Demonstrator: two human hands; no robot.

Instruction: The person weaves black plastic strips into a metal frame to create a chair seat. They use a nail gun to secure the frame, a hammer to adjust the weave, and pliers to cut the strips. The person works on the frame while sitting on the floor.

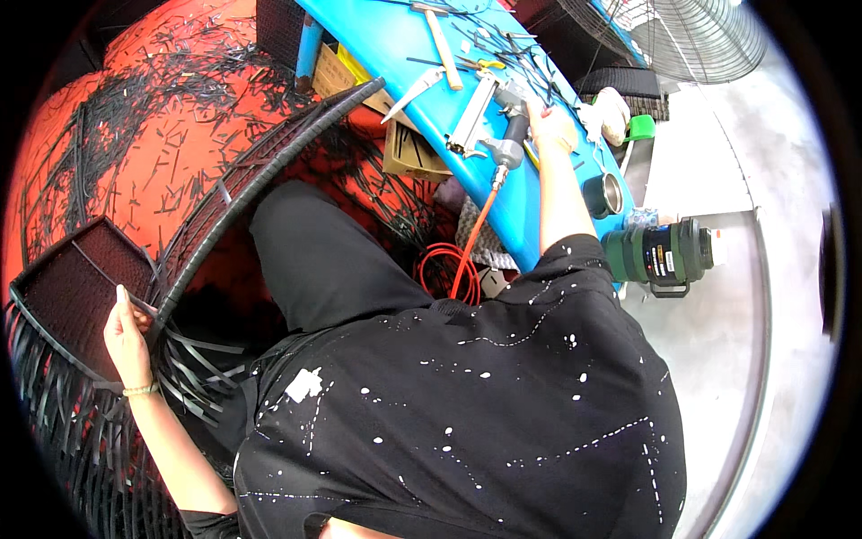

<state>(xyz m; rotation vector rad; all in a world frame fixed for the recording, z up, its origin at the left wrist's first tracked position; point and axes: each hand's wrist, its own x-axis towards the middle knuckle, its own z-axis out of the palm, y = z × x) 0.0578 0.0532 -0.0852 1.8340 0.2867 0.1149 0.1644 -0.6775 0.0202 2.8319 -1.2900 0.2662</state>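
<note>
At the left, my left hand [128, 340] is closed with thumb and fingers pinching a thin dark strip [94, 265] at the rim of a black woven piece [224, 202]. Loose strip ends [202, 359] stick out below that rim. My right hand [552, 130] reaches over the blue table [417, 67], against the side of a pneumatic staple gun [476, 112]. Its dark grip [516, 135] shows uncovered, and the fingertips are partly hidden. An orange air hose [476, 235] runs from the gun down off the table.
On the table lie a hammer [440, 45], scissors [415, 93], yellow-handled pliers [489, 64] and a steel cup [603, 195]. A green flask [660, 251] stands to the right. Black scraps [180, 135] cover the red floor. A wire-caged fan [705, 36] is at the far right.
</note>
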